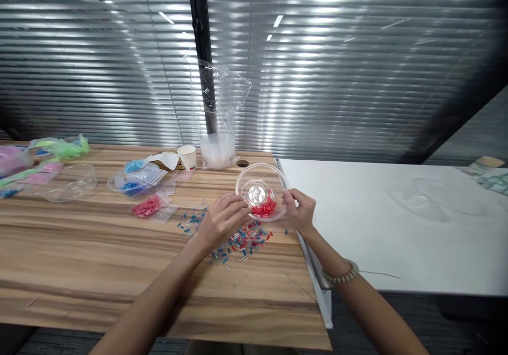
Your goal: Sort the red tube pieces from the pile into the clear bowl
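A clear plastic bowl (263, 168) is tilted toward me above the table, with short red tube-like pieces (265, 207) gathered along its lower side. My right hand (300, 210) pinches the right rim between thumb and fingers. At the lower left of the bowl, my left hand (225, 218) has its fingers together over the rim; its thumb is hidden. Below and between the hands lies a loose spread of small blue, red and clear pieces (243, 243) on the wood, partly covered by my left hand.
Left of my hands lie a bag of red pieces (147, 206) and a clear bowl with blue-filled bags (138, 181). Behind stand a paper cup (187, 157) and bagged stacked bowls (217, 150). Another clear bowl (75, 184) is farther left. A white table (357, 212) adjoins at right.
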`<state>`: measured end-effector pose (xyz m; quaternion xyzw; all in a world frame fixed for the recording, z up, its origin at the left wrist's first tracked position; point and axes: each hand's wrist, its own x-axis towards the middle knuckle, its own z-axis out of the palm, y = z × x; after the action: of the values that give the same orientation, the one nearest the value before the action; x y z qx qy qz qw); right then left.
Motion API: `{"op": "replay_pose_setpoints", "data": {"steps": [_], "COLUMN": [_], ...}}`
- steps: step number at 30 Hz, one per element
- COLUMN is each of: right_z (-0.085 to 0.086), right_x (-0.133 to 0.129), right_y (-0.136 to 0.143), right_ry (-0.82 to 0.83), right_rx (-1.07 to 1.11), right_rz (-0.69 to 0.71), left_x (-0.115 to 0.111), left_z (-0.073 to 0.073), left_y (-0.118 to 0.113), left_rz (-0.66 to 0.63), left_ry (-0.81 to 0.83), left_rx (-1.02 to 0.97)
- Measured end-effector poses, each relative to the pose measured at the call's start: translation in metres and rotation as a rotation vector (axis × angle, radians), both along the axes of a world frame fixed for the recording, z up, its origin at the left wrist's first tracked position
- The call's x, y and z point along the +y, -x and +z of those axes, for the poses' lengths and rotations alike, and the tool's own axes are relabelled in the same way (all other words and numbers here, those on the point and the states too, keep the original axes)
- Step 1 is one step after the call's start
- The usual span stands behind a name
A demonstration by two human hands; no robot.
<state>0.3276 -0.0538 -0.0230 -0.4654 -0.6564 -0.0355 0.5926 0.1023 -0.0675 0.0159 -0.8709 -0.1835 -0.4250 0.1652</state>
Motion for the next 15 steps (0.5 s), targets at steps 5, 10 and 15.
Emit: {"op": "replay_pose_setpoints", "data": {"steps": [5,10,15], "right_z": [-0.001,-0.002,-0.002], "right_x": [0.001,0.003,0.003], "right_y": [0.0,0.001,-0.001], "right_ry": [0.006,-0.004,-0.038], "right_rx": [0.014,-0.008,-0.016], "right_rz": [-0.04,-0.062,-0.043], "left_x": [0.001,-0.02,-0.087], "left_z": [0.003,0.033,0.066], "left_y": [0.005,-0.002,-0.008], "left_rz": [-0.012,-0.052,-0.215], "left_ry": [-0.083,0.004,0.623], "left_rx": [-0.046,-0.341,-0.382]}}
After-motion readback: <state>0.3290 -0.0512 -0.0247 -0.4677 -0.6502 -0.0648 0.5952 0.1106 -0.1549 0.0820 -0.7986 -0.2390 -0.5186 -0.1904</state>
